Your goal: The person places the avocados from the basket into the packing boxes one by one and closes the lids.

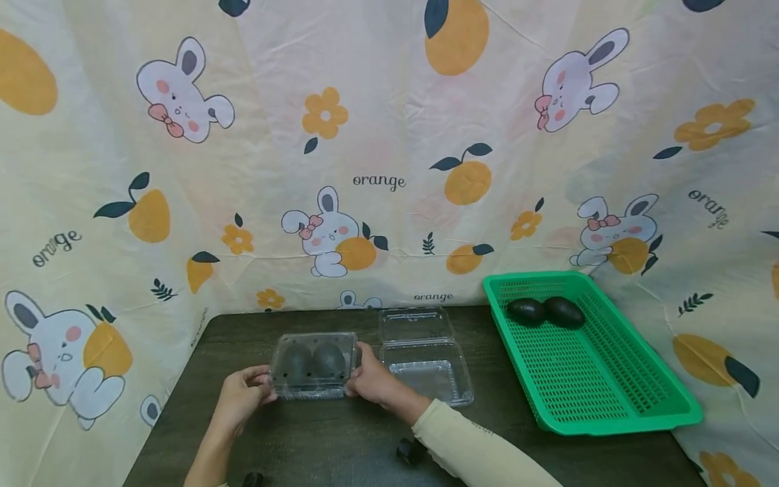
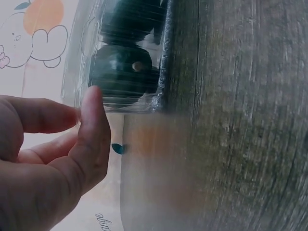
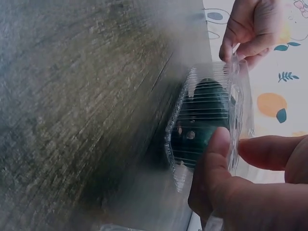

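Observation:
A transparent plastic clamshell box [image 1: 314, 389] with its lid down is held between both hands at the middle left of the table. Inside it lie two dark green avocados [image 1: 328, 360], side by side, seen through the plastic. My left hand [image 1: 242, 399] pinches the box's left edge between thumb and fingers. At the opposite end, my right hand [image 1: 372, 377] pinches the rim, the thumb lying along it in the right wrist view. Stem scars show on the avocados [image 2: 122, 72] through the ribbed wall. Whether the box touches the table is hard to tell.
A second transparent clamshell [image 1: 426, 370] stands open behind the right forearm. On the right, a green basket [image 1: 599, 433] holds two dark avocados [image 1: 564, 312] near its back. Small black objects [image 1: 410, 451] lie at the table's front. A printed cloth [image 1: 389, 135] hangs behind.

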`<state>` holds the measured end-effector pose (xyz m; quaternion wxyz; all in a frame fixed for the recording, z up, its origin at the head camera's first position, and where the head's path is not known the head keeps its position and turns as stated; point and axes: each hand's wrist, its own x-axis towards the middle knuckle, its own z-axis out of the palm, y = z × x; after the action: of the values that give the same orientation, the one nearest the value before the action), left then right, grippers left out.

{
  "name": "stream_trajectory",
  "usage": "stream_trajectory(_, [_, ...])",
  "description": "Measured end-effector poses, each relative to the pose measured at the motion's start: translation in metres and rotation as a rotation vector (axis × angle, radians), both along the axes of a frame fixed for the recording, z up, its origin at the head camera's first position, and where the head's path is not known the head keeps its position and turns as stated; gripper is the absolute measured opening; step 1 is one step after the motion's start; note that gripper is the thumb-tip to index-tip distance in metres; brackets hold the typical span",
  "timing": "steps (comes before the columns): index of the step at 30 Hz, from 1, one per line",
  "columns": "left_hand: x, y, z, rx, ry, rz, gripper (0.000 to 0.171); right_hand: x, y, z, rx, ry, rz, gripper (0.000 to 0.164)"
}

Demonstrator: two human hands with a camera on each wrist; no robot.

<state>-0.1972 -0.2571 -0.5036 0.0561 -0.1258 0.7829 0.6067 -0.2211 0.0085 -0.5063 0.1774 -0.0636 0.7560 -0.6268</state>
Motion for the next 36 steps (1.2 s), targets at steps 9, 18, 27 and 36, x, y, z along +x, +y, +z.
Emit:
stream_trajectory(9, [0.002,0.000,-0.002,-0.101,0.030,0.048,0.041,0.000,0.008,0.013,0.123,0.010,0.078,0.081])
stream_trajectory(18, [0.010,0.003,0.019,-0.484,0.123,0.055,0.051,0.006,0.031,0.037,0.275,0.100,0.163,0.068])
stream_trajectory(27, [0.020,0.037,0.060,-0.380,0.261,0.048,0.049,0.016,0.072,0.069,0.166,0.148,0.160,0.059])
stream_trajectory(36, [0.011,0.075,0.085,-0.297,0.309,-0.096,0.047,0.027,0.117,0.100,0.224,0.252,0.084,0.051])
